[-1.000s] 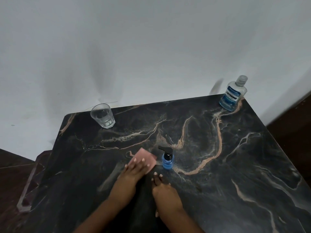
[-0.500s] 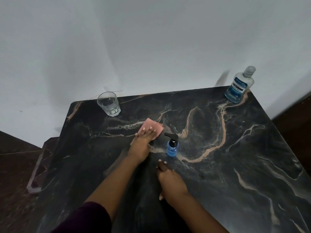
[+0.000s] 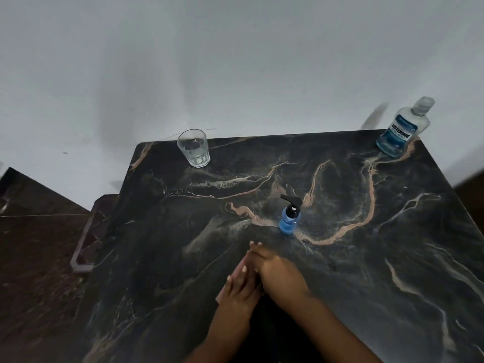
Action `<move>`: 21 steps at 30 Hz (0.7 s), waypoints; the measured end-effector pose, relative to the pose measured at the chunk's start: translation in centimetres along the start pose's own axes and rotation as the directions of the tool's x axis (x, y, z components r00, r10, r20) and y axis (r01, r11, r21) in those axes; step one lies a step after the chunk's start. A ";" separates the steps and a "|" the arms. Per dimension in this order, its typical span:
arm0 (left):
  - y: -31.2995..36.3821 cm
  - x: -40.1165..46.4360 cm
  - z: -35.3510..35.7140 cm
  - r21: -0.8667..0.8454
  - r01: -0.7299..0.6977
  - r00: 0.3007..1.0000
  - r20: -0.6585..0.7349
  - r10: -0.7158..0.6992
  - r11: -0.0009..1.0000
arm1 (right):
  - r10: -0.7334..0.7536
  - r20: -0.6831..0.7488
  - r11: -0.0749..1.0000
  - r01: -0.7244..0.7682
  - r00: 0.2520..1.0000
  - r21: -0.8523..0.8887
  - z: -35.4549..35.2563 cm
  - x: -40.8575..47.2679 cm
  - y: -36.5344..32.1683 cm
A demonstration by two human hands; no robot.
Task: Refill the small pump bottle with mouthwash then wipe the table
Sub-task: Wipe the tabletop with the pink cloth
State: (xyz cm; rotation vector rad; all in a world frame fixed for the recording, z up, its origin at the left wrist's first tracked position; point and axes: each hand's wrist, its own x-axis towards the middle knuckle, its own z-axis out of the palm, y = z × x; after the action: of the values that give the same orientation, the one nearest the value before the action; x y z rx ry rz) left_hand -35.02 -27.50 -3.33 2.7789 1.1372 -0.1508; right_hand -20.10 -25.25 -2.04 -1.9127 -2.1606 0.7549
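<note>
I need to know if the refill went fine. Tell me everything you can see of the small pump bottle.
The small pump bottle stands upright near the middle of the dark marble-patterned table. Its clear, plastic-looking body looks filled with blue liquid almost to the neck. A black pump head is fitted on top, its nozzle pointing left. Nothing touches it; both hands lie nearer the camera.
</note>
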 end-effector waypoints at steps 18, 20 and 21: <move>-12.9 -2.8 1.4 -0.255 0.437 0.894 0.013 -0.449 0.863 | -0.396 -0.020 0.902 0.384 0.918 -0.198 2.7 -0.1 -5.6; -16.8 -2.3 1.0 -0.263 0.545 0.832 0.052 -0.553 0.796 | -0.413 -0.040 0.897 0.400 0.910 -0.187 2.8 0.0 -5.8; -18.7 -1.9 0.8 -0.274 0.565 0.815 0.036 -0.579 0.778 | -0.425 -0.054 0.894 0.410 0.904 -0.182 2.9 0.0 -5.8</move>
State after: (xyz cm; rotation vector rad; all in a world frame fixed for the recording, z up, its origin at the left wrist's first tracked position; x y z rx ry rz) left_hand -49.56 -15.79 -5.45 2.1272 1.8348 0.0208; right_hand -26.48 -26.35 -1.79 -1.4234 -2.5155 0.4064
